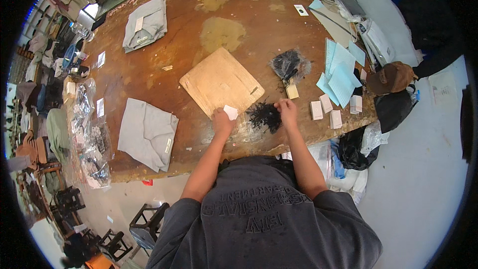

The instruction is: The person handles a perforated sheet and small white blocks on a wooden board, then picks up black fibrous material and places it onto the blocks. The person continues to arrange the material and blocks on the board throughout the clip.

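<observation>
Both bare forearms are reaching forward from the lower part of the view, elbows spread wide and hands drawing closer together ahead of the chest. The left hand (222, 121) is lying knuckles-up with its fingers curled in a loose fist, pinching something small between thumb and fingertips. The right hand (287, 109) is sitting slightly farther forward, wrist nearly straight, fingers bunched and pointing toward the left as they are gripping. The two hands are staying apart, not touching
</observation>
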Demonstrator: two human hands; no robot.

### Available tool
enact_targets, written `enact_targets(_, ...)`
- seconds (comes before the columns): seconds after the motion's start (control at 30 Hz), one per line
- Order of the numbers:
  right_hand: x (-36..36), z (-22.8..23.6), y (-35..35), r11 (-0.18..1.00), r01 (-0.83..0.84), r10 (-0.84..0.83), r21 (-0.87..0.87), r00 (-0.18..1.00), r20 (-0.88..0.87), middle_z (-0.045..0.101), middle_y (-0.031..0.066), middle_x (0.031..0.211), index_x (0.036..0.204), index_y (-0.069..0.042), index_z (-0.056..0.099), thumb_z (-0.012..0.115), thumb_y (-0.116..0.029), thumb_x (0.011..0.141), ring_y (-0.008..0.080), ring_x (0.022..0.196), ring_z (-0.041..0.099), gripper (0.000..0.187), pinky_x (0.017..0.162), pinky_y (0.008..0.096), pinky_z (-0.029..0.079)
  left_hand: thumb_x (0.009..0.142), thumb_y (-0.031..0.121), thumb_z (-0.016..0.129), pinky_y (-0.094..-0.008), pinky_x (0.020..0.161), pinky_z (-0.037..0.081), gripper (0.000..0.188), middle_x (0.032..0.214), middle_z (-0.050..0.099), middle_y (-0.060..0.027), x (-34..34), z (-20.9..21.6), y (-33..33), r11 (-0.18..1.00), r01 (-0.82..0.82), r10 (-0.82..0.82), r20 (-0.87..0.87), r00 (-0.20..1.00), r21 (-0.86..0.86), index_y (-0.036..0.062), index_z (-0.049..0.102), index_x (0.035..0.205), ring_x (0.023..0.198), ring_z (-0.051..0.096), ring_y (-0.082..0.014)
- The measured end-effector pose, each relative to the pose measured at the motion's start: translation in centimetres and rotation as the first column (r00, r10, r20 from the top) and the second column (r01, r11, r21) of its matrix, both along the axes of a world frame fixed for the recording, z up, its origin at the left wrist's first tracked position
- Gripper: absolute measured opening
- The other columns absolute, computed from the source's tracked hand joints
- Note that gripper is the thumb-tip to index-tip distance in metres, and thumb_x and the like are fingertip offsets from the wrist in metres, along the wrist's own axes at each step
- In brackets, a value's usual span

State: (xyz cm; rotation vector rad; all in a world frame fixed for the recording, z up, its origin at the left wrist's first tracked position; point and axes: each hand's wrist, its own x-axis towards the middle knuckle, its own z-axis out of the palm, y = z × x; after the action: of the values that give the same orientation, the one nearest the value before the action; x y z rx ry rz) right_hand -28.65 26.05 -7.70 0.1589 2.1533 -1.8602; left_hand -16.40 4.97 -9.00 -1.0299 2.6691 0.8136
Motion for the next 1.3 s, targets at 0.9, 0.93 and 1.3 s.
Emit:
enact_targets(0.9,3.0,1.4,-0.6,0.928,-0.151,0.254,-0.340,0.925,0.283,0.043,-0.0006,0.058,0.093,-0.010,0.050,0.049,-0.023,0.098,0.0106,0.046,0.048,0.015,0.044,0.0269,0.045,0.084,0.010,0.050,-0.0390,0.084,0.053,0.045,0.117,0.059,-0.0174,3.4,-0.3,0.1,-0.061,0.039,0.591,0.005,0.807,0.997,-0.0001,0.039,0.127,0.098,0.063,-0.0301)
enact_targets(0.93,3.0,1.3,-0.6,0.933,-0.120,0.220,-0.338,0.936,0.275,0.048,-0.0006,0.061,0.091,-0.007,0.055,0.051,-0.023,0.097,0.0125,0.052,0.052,0.018,0.050,0.0284,0.045,0.084,0.010,0.049,-0.0387,0.083,0.054,0.046,0.116,0.059,-0.0181,2.6,-0.1,0.8,-0.052,0.100,0.546,-0.056,0.836,0.994,-0.0003,0.039,0.127,0.097,0.064,-0.0299)
enact_targets(1.3,4.4,-0.7,1.4,0.835,-0.337,0.425,0.435,0.897,-0.119,0.066,0.0147,0.078,0.093,-0.001,0.065,0.060,-0.019,0.089,0.0206,0.070,0.063,0.019,0.065,0.0325,0.047,0.081,0.011,0.046,-0.0327,0.069,0.053,0.048,0.103,0.062,-0.0125,-1.3,-1.4,6.3,0.263,0.148,0.148,-0.191,0.970,0.953,0.0006,0.044,0.127,0.080,0.066,-0.0200)
